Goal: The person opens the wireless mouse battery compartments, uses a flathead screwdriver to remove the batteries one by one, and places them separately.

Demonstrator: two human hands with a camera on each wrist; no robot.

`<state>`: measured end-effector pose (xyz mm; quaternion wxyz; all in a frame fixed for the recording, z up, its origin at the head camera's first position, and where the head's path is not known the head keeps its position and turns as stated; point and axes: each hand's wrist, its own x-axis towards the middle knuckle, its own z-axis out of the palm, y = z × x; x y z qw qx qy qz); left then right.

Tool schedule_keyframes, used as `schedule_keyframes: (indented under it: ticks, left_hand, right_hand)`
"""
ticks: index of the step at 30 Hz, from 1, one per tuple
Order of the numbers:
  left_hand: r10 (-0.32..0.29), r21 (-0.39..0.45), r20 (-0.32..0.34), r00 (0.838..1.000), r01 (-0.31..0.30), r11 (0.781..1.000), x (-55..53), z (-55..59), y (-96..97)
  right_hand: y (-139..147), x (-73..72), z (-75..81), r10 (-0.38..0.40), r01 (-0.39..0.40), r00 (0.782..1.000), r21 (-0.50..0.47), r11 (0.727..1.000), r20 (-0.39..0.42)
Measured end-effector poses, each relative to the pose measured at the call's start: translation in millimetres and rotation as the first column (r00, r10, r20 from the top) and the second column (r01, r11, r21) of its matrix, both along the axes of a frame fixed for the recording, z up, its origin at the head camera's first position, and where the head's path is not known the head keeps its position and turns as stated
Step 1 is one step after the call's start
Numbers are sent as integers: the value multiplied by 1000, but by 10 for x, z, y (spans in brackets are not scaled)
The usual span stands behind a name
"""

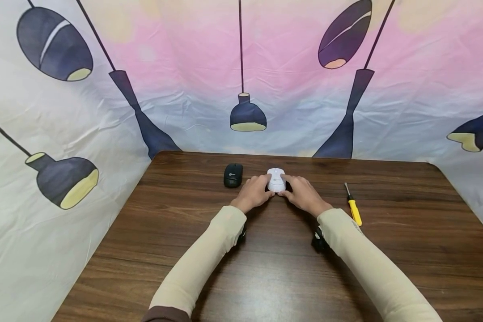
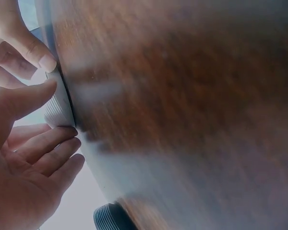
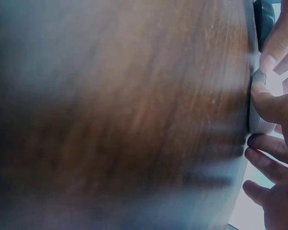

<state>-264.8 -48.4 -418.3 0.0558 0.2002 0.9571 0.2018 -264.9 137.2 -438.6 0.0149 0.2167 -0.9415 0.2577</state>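
one white mouse (image 1: 276, 181) is near the tabletop's (image 1: 265, 268) far edge; the left hand (image 1: 254, 191) and right hand (image 1: 304, 193) grip it from both sides, fingers half bent. one black mouse (image 1: 233, 175) stands just beside the left hand. one yellow screwdriver (image 1: 355, 212) lies between the right hand and the right edge, with wider room toward the edge. small logos (image 1: 231, 174) on both mice cannot be read.

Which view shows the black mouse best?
The head view: the black mouse shows whole, uncovered. The left wrist view cuts it off at the bottom edge; the right wrist view catches only part, at the top edge.
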Motion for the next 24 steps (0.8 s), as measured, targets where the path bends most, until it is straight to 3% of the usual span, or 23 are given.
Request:
schedule_keyframes:
  ticks: [8, 14, 24]
  left_hand:
    - [-12, -29, -70, 997, 10, 1000, 14, -3, 8]
    - [-8, -38, -82, 997, 5, 999, 45, -2, 8]
    - [-18, -72, -149, 989, 7, 997, 120, 21, -28]
  right_hand:
    - [33, 36, -8, 23, -23, 999, -9, 1000, -22]
    - [45, 66, -9, 32, -33, 998, -24, 999, -49]
    - [21, 138, 17, 43, -44, 998, -32, 998, -38]
